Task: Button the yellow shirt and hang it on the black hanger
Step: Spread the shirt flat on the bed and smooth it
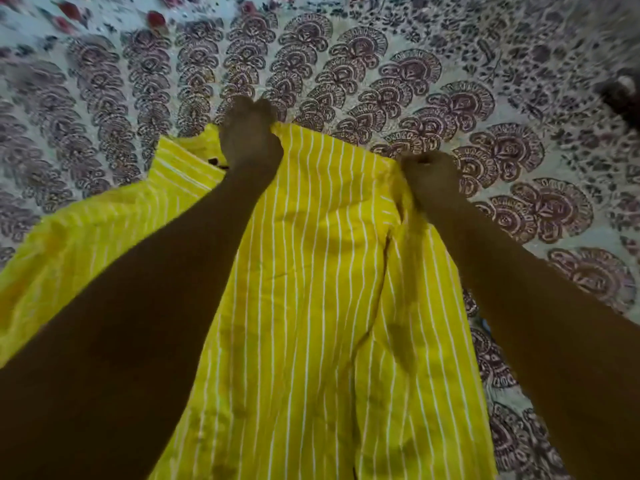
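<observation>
The yellow shirt (pixel 311 271) with thin white stripes lies spread over a patterned bedsheet, reaching from the middle of the view down to the bottom edge. My left hand (pixel 251 140) grips the shirt's far edge near the collar, where a small dark spot shows beside the wrist. My right hand (pixel 431 174) grips the shirt's far right corner in a closed fist. Both forearms stretch out over the cloth. One part of the shirt trails off to the left. No black hanger is in view.
The bedsheet (pixel 346 71) with a dark paisley print covers the whole surface around the shirt. A blurred dark object (pixel 623 95) sits at the right edge. Red flower prints (pixel 156 19) mark the sheet's far border.
</observation>
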Motion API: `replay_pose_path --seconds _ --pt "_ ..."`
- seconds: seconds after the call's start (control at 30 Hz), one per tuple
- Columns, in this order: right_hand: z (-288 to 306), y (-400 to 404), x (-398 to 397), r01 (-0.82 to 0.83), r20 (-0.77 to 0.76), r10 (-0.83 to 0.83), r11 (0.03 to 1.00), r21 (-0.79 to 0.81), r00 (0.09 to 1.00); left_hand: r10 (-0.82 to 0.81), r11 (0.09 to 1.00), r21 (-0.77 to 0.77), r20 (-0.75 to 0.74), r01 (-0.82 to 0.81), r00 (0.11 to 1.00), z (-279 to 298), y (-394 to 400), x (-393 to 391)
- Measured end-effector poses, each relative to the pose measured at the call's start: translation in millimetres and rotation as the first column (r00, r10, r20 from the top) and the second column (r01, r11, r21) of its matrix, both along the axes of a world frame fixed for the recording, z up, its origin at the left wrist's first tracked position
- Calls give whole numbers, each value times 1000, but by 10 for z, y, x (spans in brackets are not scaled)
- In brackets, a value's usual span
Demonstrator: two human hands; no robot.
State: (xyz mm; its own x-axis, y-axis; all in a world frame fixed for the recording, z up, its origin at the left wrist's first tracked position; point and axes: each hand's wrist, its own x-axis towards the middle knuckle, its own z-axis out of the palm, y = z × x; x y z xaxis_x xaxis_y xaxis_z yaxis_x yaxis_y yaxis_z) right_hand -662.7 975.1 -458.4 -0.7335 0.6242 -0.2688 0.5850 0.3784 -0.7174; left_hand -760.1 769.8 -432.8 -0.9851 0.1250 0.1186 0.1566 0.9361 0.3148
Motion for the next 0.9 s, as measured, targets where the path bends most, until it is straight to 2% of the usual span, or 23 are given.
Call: replay_pose_path --seconds 0.03,0.1,0.2,0.23,0.27,0.37,0.43,0.53,0.57,0.6,0.67,0.73,0.77,0.83,0.9 --pt "-16 44 44 9 34 -11 998 68 999 23 1000 13 8 -23 1000 -36 -23 44" --pt "17 135 195 -31 108 22 996 84 994 68 998 3 56 -69 996 -154 -111 160" --pt "54 248 231 -124 125 155 965 -231 980 -1 999 -41 168 8 986 -277 -253 219" --pt "67 283 207 -123 139 159 963 -238 977 -23 997 -72 192 38 981 -276 -259 204" --pt "76 334 178 -95 159 125 978 -186 979 -45 991 -114 195 68 980 -271 -257 193" --pt "105 395 109 40 -24 -38 996 80 999 -27 983 -166 261 72 965 -234 -211 142" --pt "122 262 106 30 -31 -23 968 247 999 6 974 -217 284 58 959 -202 -159 106" --pt "49 27 270 -28 26 22 964 266 999 14 945 -317 269 75 963 -141 -95 173" --pt "18 -30 383 -50 19 47 958 282 999 -10 947 -309 245 88 969 -98 -90 236" --pt "-2 -80 578 -76 20 73 951 301 997 -50 958 -264 224 110 973 -62 -84 356" --pt "-33 -212 1058 -115 18 116 944 309 993 -173 984 -20 177 179 969 10 -96 688" --pt "-29 -414 1629 -170 12 175 934 316 985 -321 923 260 110 284 941 71 -109 1147" --pt "-22 -516 1956 -190 7 199 926 325 980 -401 872 349 106 344 910 106 -118 1447" --pt "-20 -686 2551 -177 25 178 929 324 984 -518 795 452 160 404 841 144 -146 2045" --pt "-2 -800 3034 -132 74 115 946 297 991 -555 778 492 247 391 794 127 -183 2579"
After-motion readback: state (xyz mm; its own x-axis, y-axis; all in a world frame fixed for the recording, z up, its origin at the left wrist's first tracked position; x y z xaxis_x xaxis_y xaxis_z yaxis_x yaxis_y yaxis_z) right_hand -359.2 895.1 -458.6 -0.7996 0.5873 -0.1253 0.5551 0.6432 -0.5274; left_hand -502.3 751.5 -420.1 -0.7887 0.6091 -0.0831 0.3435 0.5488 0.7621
